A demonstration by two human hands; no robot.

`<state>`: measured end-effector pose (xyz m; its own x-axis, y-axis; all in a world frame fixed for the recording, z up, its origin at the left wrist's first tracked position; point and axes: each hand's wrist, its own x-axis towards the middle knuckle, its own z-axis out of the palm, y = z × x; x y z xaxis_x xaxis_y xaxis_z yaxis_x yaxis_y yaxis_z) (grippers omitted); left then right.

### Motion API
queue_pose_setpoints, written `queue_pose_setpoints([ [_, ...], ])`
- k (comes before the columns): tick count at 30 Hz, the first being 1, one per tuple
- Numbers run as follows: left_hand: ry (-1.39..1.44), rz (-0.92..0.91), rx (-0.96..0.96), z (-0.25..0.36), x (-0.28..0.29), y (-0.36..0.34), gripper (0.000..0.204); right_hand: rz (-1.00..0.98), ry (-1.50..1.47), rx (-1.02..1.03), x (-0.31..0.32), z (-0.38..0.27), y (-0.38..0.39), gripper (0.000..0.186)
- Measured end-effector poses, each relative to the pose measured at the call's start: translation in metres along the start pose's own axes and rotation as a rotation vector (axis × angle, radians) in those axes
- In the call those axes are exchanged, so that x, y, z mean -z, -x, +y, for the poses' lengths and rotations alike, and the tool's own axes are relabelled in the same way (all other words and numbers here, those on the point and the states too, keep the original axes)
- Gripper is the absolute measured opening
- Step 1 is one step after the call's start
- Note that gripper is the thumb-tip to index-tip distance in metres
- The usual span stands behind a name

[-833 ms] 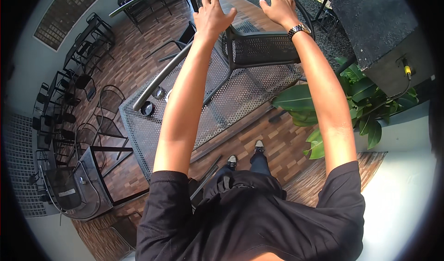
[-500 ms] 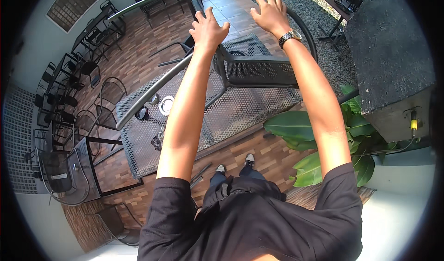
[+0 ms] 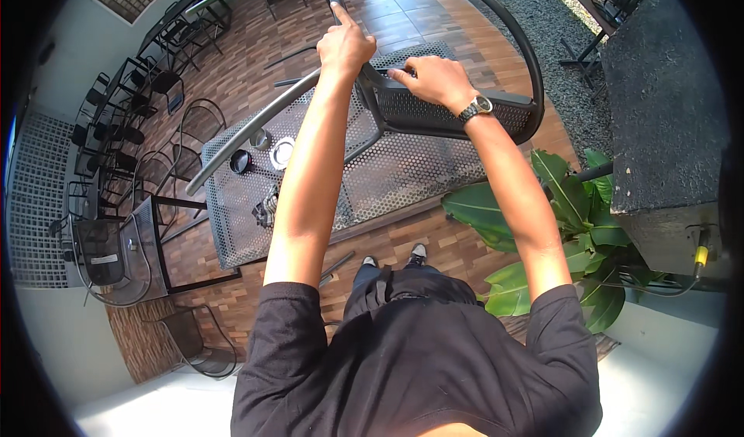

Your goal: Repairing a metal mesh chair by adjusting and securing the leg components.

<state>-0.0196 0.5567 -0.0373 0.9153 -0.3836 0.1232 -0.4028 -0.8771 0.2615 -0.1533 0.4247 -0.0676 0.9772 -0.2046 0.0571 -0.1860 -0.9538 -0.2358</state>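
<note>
A dark metal chair (image 3: 457,113) with a perforated panel and tubular frame is tipped over a perforated metal table (image 3: 411,162). My left hand (image 3: 346,48) closes on its frame, the index finger stretched along a post. At the upper edge of the perforated panel, my right hand (image 3: 438,82) has its fingers curled over; its fingertips are partly hidden. Left of my left forearm, the tabletop holds a white round dish (image 3: 282,153), a black round container (image 3: 241,161), a small round jar (image 3: 261,139) and a crumpled patterned cloth (image 3: 266,208).
Broad plant leaves (image 3: 484,216) reach toward the table's right end, beside a dark rough-topped counter (image 3: 666,111). A black-framed table (image 3: 194,243) and a mesh chair (image 3: 101,259) stand at left. More chairs line the far left wall. Gravel (image 3: 554,42) borders the wood-patterned floor.
My right hand has come down from the curved tube to the perforated panel, and its fingers have curled. My left hand stays at the frame, now with one finger extended. The view has shifted slightly.
</note>
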Motion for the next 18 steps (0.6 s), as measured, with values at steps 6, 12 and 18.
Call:
queue_pose_setpoints([
  [6,0.041,-0.137,-0.016,0.008,-0.007,0.002,0.100,0.084,0.152,0.178,-0.026,0.025,0.020,0.043],
  [12,0.098,-0.011,-0.182,0.009,-0.010,0.021,0.092,0.183,0.184,0.167,-0.033,0.023,0.055,0.042],
  [18,0.120,-0.029,-0.187,-0.020,0.005,0.031,0.091,0.244,0.234,0.171,-0.040,-0.008,0.060,0.038],
])
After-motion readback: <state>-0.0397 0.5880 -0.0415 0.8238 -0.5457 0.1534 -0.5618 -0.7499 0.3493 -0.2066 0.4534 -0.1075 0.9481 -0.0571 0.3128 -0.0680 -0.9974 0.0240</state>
